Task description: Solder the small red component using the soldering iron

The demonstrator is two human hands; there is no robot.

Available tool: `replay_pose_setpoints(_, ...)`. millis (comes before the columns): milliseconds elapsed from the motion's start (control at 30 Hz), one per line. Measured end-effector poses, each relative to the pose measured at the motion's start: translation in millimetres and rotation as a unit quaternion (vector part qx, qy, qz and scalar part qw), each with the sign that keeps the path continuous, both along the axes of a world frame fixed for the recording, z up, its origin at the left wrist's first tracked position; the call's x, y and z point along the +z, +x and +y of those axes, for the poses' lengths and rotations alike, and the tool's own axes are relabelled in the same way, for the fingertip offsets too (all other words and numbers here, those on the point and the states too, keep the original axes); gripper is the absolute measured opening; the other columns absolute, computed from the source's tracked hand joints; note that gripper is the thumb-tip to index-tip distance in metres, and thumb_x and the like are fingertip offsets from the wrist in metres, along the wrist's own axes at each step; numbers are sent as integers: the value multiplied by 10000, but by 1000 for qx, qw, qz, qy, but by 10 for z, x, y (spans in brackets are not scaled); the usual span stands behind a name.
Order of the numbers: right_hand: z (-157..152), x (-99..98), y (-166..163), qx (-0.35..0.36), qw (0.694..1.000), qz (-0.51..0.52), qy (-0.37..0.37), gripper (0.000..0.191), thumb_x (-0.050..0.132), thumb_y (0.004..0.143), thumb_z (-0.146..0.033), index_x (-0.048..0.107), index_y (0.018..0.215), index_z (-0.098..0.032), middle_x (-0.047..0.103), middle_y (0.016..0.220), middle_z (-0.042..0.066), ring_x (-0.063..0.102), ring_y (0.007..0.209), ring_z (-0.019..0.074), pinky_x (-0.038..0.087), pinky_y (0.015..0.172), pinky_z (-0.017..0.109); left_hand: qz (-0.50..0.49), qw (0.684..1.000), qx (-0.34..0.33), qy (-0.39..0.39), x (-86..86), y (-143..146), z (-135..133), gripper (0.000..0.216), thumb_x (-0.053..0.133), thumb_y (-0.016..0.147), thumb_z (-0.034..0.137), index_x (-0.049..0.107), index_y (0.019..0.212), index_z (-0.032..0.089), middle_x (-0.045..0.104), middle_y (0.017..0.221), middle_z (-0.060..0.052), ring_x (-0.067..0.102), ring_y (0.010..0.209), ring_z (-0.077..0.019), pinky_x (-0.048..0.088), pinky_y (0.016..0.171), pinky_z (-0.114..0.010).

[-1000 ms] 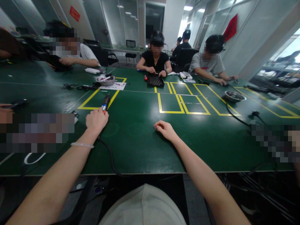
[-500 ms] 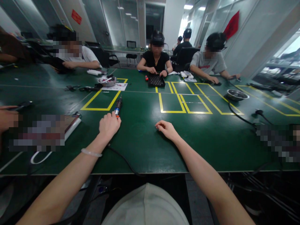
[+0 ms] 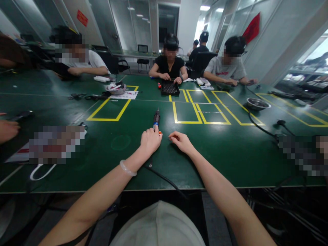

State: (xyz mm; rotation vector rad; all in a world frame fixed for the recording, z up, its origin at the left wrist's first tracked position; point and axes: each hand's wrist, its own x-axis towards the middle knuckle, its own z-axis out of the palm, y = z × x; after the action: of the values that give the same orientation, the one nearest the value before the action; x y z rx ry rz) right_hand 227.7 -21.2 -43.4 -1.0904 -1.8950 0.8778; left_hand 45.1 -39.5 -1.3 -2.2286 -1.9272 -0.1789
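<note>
My left hand (image 3: 151,140) is closed around the body of a corded electric screwdriver (image 3: 156,118), which lies low over the green table with its tip pointing away from me. A black cable (image 3: 166,179) trails from behind the hand towards the table's near edge. Just to the right, my right hand (image 3: 180,141) rests on the tabletop, fingers loosely curled in, and I see nothing in it. A small gap separates the two hands.
The green table (image 3: 220,160) carries yellow tape outlines (image 3: 188,122). Across it, a person works over a black tray (image 3: 170,89). A metal bowl (image 3: 258,104) stands at the right, another bowl (image 3: 115,88) at the back left. Other people's hands (image 3: 9,131) are at the left.
My left hand has carried the electric screwdriver to the right, close beside my right hand. Its cable has shifted along with it. My right hand has stayed in place.
</note>
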Motion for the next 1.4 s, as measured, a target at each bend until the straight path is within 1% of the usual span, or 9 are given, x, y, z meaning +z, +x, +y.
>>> replay_pose_setpoints(200,9,-13,3,-5,999,37,12,228,526,877,-298,616,1052,-183,652,839,16,593,718,138,482,702,264,-23,999,-45,3,-74,204,-46,506,358,972,427,466,1395,170,650,1052,-202,632,957,-304,418,799,-395)
replay_pose_setpoints(267,-3,4,1,0,999,38,18,238,552,874,-322,611,1057,-183,644,842,14,576,708,131,473,697,258,-31,997,-65,9,-99,208,-67,487,365,973,411,473,1400,205,633,1139,-196,628,987,-298,421,841,-408)
replay_pose_setpoints(367,-24,40,-2,16,999,41,21,254,600,849,-348,601,1039,-179,642,842,9,556,680,121,464,681,256,-37,994,-100,35,-114,201,-86,438,421,955,348,532,1358,218,550,1331,-179,572,1133,-302,400,956,-434)
replay_pose_setpoints(467,-35,62,1,15,999,47,11,262,639,817,-364,583,994,-179,636,818,1,550,664,119,461,662,256,-50,988,-136,59,-110,197,-90,385,469,928,283,597,1285,220,515,1396,-137,486,1251,-290,344,1060,-456)
replay_pose_setpoints(667,-24,36,1,18,997,77,-4,227,628,824,-376,568,924,-181,622,788,1,562,677,124,461,654,257,-104,975,-187,54,-103,158,-70,288,488,916,278,690,1105,199,608,1278,-100,515,1200,-262,287,1126,-458)
replay_pose_setpoints(800,1,19,-12,26,990,133,-43,250,613,832,-408,565,928,-182,625,795,10,581,687,127,476,649,260,-160,966,-196,45,-104,113,-39,244,515,913,323,684,1035,196,641,1207,-86,547,1131,-247,335,1077,-443)
replay_pose_setpoints(933,27,19,-13,35,979,185,-74,288,632,811,-447,569,904,-181,634,774,11,573,635,117,468,594,251,-193,958,-207,39,-107,93,-18,216,507,926,354,647,977,198,658,1128,-70,570,1072,-233,365,1027,-432)
replay_pose_setpoints(1133,55,10,15,14,981,175,-86,315,636,809,-487,581,830,-178,607,668,-3,560,597,123,446,543,246,-220,951,-216,27,-89,93,-20,236,454,953,379,617,972,208,656,1100,-52,575,1059,-222,336,1047,-435)
replay_pose_setpoints(1400,43,24,6,13,978,188,-89,279,647,791,-432,574,877,-178,606,694,-2,555,587,115,455,545,247,-244,947,-209,11,-67,102,-30,243,443,952,368,615,1007,206,650,1094,-58,568,1058,-224,351,1035,-423)
